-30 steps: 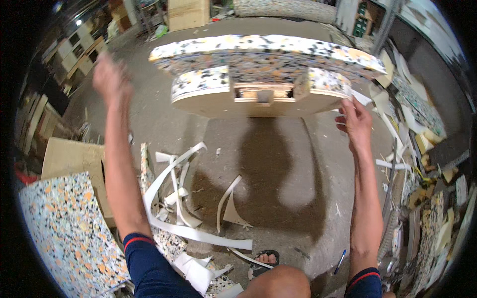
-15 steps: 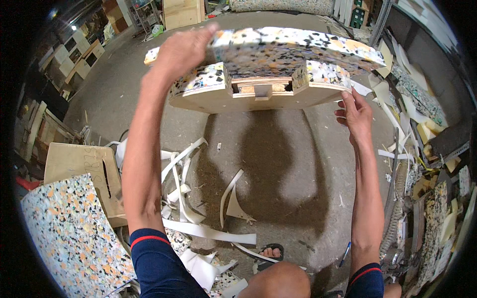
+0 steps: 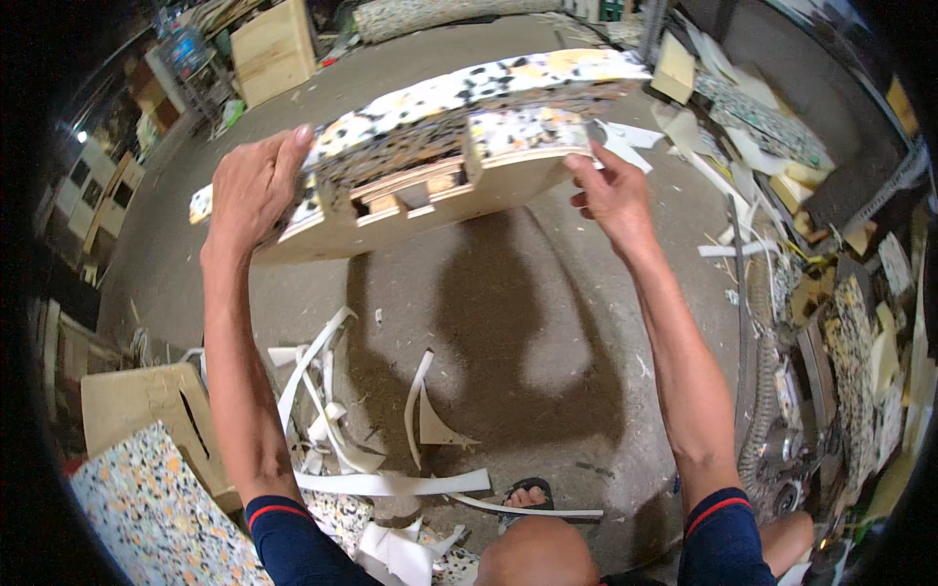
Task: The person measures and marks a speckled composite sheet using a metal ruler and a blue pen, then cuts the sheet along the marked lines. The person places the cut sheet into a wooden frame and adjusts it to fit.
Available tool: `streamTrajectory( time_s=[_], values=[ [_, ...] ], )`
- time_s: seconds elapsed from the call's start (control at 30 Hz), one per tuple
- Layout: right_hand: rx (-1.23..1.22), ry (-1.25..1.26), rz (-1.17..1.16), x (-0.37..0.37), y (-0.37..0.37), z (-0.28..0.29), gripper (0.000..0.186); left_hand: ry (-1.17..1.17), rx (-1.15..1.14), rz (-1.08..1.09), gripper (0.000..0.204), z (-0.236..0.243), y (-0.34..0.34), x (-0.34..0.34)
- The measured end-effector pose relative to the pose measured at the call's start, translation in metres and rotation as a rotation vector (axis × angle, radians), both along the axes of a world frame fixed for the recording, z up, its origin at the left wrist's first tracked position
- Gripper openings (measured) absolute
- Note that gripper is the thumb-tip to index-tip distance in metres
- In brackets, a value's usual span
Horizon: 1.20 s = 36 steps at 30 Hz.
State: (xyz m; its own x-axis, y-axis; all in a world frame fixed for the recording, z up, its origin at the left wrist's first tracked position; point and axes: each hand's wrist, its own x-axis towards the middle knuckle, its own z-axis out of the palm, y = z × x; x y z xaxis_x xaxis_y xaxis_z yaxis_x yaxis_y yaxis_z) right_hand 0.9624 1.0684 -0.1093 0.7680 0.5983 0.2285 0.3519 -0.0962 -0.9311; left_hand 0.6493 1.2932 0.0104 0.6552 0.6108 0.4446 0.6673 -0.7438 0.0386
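A curved plywood board (image 3: pixel 445 223) is held up over the floor, its left end tilted lower. Thick speckled foam (image 3: pixel 469 90) in white, black and orange lies along its top. A notch in the front edge frames a small wooden block (image 3: pixel 415 198). My left hand (image 3: pixel 252 186) is closed round the left part of the padded board, thumb up against the foam. At the right corner, my right hand (image 3: pixel 616 190) pinches the plywood edge between thumb and fingers. Some fingertips are hidden behind the board.
White foam offcuts (image 3: pixel 391 482) lie on the floor near my foot. To the left are a speckled foam sheet (image 3: pixel 161 508) and a slotted plywood panel (image 3: pixel 147 405). Foam scraps, a ribbed hose (image 3: pixel 760 410) and metal parts crowd the right side. A foam roll (image 3: pixel 440 18) lies far back.
The padded board has shifted left in view and tilted, left end down. My left hand has moved down and left along it; my right hand still grips the right corner. The whole view has turned somewhat.
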Motion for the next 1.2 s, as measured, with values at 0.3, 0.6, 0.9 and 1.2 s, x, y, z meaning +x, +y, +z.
streamTrajectory(
  time_s=[0.3, 0.6, 0.9, 1.2],
  values=[
    [-0.042, -0.011, 0.031, 0.010, -0.010, 0.011, 0.079, -0.138, -0.083, -0.384, 0.059, 0.018, -0.057, 0.126],
    [0.036, 0.000, 0.029, 0.011, -0.009, 0.010, 0.083, -0.108, -0.068, -0.379, 0.066, 0.016, -0.065, 0.159],
    [-0.060, -0.032, 0.020, 0.012, -0.022, 0.018, 0.081, -0.121, -0.128, -0.400, 0.068, 0.017, -0.064, 0.163],
    [0.007, -0.043, 0.076, 0.024, -0.024, 0.018, 0.086, -0.128, -0.171, -0.358, 0.067, 0.028, -0.077, 0.168]
  ],
)
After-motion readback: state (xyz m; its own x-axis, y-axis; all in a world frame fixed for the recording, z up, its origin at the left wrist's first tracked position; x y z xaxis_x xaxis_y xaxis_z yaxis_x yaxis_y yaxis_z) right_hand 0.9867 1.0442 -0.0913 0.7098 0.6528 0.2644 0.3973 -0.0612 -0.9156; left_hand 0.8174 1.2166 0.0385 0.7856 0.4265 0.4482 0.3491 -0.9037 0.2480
